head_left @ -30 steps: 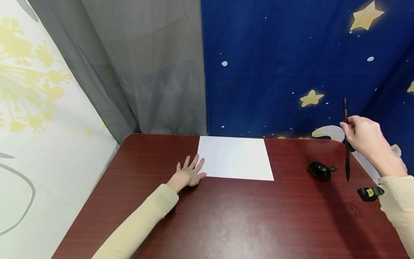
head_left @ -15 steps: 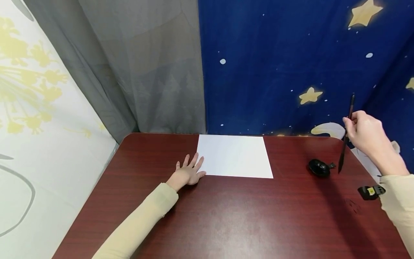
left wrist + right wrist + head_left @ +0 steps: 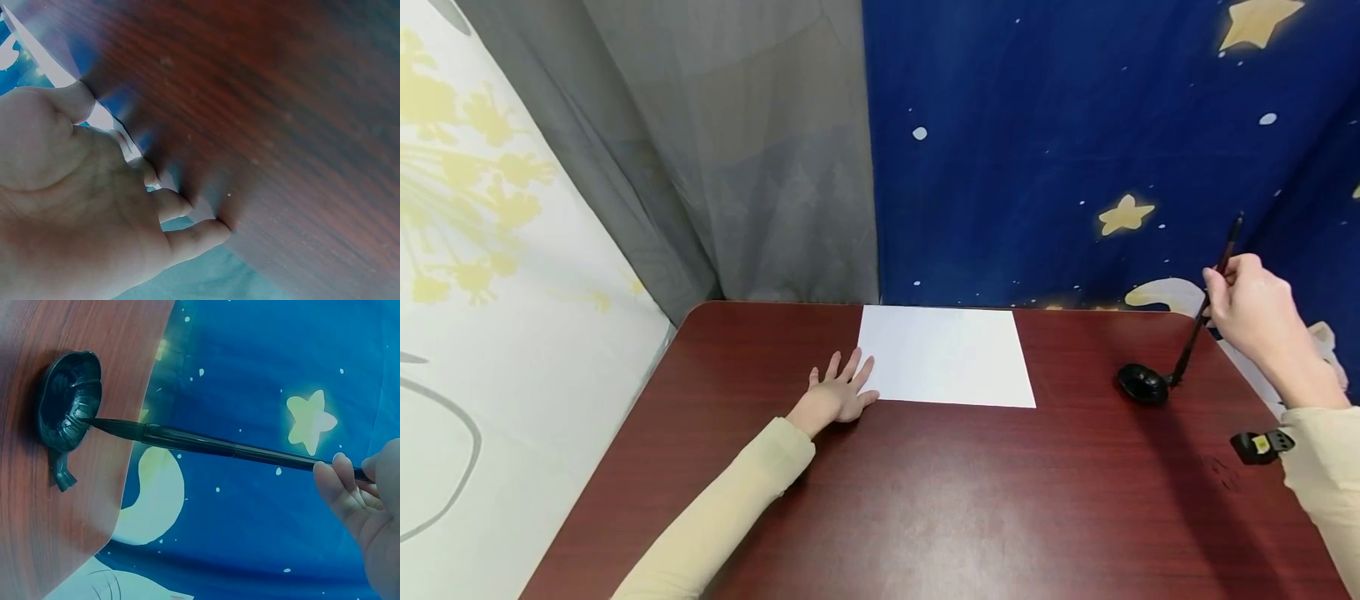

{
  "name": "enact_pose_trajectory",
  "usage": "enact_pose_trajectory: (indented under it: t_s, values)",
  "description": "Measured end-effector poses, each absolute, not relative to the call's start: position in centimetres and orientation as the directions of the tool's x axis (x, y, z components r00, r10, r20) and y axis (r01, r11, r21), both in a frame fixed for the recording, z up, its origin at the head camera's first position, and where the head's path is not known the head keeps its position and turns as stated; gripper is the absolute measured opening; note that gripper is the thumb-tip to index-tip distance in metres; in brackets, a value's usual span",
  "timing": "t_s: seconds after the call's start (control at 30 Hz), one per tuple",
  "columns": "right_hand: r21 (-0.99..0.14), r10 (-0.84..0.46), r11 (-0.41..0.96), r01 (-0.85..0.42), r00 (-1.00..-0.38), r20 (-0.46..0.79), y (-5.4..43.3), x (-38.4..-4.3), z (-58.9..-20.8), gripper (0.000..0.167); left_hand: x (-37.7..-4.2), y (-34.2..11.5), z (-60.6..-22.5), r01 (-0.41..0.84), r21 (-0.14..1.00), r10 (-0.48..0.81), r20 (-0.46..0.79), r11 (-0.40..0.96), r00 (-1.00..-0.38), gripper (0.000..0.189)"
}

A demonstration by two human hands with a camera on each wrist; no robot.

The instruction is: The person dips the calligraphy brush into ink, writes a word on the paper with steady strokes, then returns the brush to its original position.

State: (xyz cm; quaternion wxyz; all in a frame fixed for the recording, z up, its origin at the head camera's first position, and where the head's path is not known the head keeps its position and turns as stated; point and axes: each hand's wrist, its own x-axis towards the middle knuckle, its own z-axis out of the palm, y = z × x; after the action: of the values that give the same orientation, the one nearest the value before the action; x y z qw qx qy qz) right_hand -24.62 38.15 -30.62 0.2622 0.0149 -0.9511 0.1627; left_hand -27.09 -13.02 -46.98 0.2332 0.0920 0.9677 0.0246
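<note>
As starry fabric (image 3: 1000, 183) backs the dish (image 3: 1139, 384), the right grip (image 3: 1257, 307) pinches a brush (image 3: 203, 444), left grip (image 3: 835, 398) splayed.

Left of the white paper (image 3: 946, 357), the left sleeve (image 3: 722, 508) runs off the bottom edge; the left hand (image 3: 835, 398) covers the paper's near left corner. The left wrist view crops this hand at the left and blurs much of the table (image 3: 269, 125). Well right of the paper, the black dish (image 3: 1142, 384) is too small in the head view to show its contents. The right hand (image 3: 1258, 308) hides part of the brush (image 3: 1191, 346); the right wrist view crops that hand, and whether the tip touches the dish cannot be told. The right sleeve (image 3: 1326, 467), farthest right of the paper, is cut off.
</note>
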Motion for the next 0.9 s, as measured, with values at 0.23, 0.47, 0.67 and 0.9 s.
enact_pose_trajectory:
  t_s: [0.23,0.47,0.67,0.9]
  values:
    - [-0.309,0.057,0.943,-0.121,-0.858,0.511,38.1,-24.8,-31.1,0.033,-27.1,-13.0,-46.8,0.166,0.100,0.194,-0.446,0.981,-0.874,0.067]
    - [-0.321,0.034,0.936,-0.142,-0.874,0.485,38.0,-24.8,-31.6,0.034,-26.9,-13.0,-46.8,0.161,0.105,0.192,-0.456,0.981,-0.869,0.067]
    - [-0.328,0.016,0.933,-0.150,-0.891,0.453,38.1,-24.8,-32.1,0.035,-26.8,-12.9,-46.7,0.160,0.109,0.193,-0.460,0.981,-0.867,0.066]
    - [-0.366,0.020,0.917,-0.160,-0.896,0.443,37.8,-25.1,-32.9,0.033,-27.0,-13.0,-46.7,0.164,0.099,0.191,-0.452,0.982,-0.872,0.066]
